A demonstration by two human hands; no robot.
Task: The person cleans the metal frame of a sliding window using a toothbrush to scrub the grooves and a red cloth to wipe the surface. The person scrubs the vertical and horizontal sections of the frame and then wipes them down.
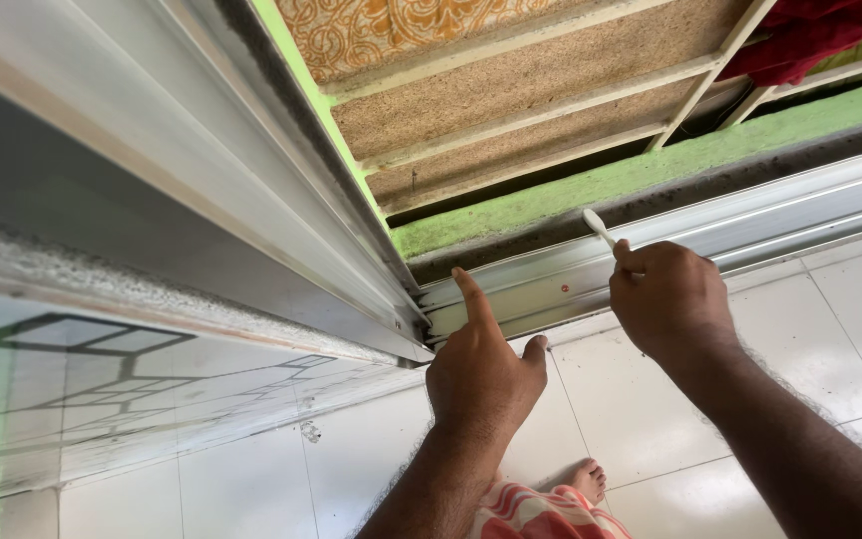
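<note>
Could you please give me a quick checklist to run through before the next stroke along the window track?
1. Right hand grips the white brush handle: ok.
2. Brush tip reaches the aluminium track: cannot tell, it is hidden.
3. Left hand, forefinger on the track, is apart from the brush: ok.
4. Sliding window frame is away from the fingers: ok.
5. Bare foot rests on the white tiled floor: ok.

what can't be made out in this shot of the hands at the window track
- Head view: the white tool in the right hand; the fist hides its handle.
- Left hand: its curled fingers are hidden behind it.
- Window track: its far end is cut off by the right edge.
</note>
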